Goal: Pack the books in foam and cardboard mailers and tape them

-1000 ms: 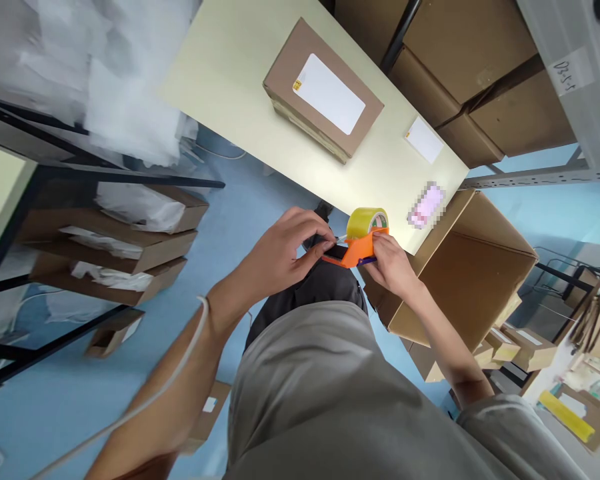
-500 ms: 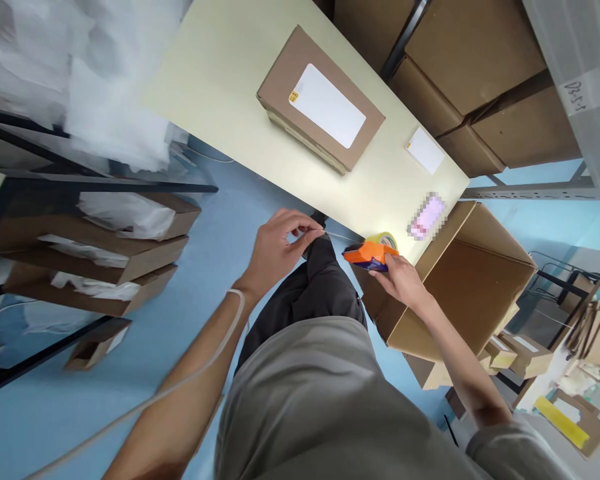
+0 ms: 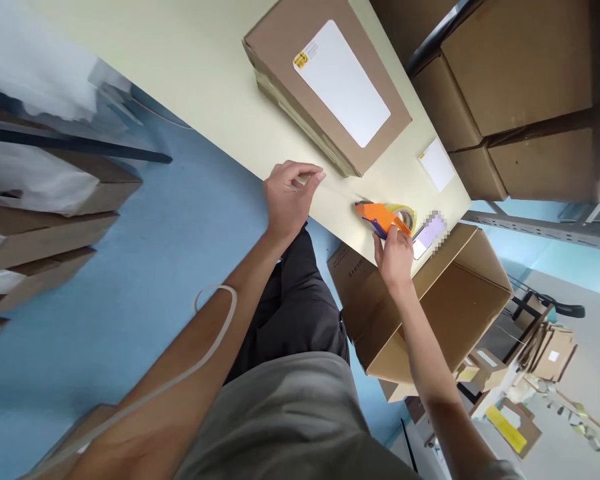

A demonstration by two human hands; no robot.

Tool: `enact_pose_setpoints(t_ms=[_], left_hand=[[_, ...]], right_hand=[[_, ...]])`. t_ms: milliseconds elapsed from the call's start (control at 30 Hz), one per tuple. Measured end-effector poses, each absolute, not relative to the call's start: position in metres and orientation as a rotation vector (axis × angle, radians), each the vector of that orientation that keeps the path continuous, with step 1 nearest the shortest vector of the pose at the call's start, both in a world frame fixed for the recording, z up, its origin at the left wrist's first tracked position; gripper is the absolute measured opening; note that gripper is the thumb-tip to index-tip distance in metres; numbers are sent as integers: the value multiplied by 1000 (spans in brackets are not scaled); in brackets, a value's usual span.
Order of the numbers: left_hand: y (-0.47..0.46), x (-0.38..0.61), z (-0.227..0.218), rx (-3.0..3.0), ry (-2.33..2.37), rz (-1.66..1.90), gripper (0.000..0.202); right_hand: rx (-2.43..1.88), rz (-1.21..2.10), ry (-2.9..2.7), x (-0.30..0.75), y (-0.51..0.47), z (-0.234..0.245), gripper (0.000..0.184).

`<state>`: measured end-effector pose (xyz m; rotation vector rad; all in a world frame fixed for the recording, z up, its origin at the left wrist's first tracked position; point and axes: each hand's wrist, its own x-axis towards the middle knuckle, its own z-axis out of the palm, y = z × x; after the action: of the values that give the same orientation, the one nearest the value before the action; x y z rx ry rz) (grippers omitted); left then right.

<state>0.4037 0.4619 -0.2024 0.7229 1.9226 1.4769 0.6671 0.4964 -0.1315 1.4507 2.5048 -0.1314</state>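
Between the thumb and fingers of my left hand [image 3: 291, 200] is the end of a thin clear strip of tape, over the table's near edge. The strip runs faintly across to an orange and blue tape dispenser [image 3: 377, 217], which carries a yellowish roll of tape [image 3: 407, 215]. Wrapped round the dispenser's handle is my right hand [image 3: 397, 259]. Just beyond both hands a closed brown cardboard box [image 3: 275, 33] rests on the table, with a large white label [image 3: 343, 87] on its top. Neither hand touches the box.
The pale table [image 3: 195, 73] also holds a small white card [image 3: 437, 165] and a blurred-out phone [image 3: 430, 233]. A large open carton [image 3: 460, 307] stands by its right end. Stacked cartons [image 3: 520, 67] fill a shelf behind. Boxes with white bags [image 3: 35, 173] are at the left.
Both hands have moved from beside the table to above it, nearer the labelled box. The tape strip stays stretched between them. The head view has shifted closer to the box.
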Motion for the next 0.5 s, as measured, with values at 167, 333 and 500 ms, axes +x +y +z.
enact_pose_setpoints(t_ms=[167, 333, 500], left_hand=[[479, 400, -215, 689, 1949, 1585, 27], [489, 398, -221, 694, 1939, 1654, 29], [500, 413, -216, 482, 1947, 1668, 20]], right_hand=[[1530, -77, 2523, 647, 495, -150, 18], [1634, -100, 2490, 638, 492, -158, 22], [1680, -108, 2468, 632, 489, -160, 25]])
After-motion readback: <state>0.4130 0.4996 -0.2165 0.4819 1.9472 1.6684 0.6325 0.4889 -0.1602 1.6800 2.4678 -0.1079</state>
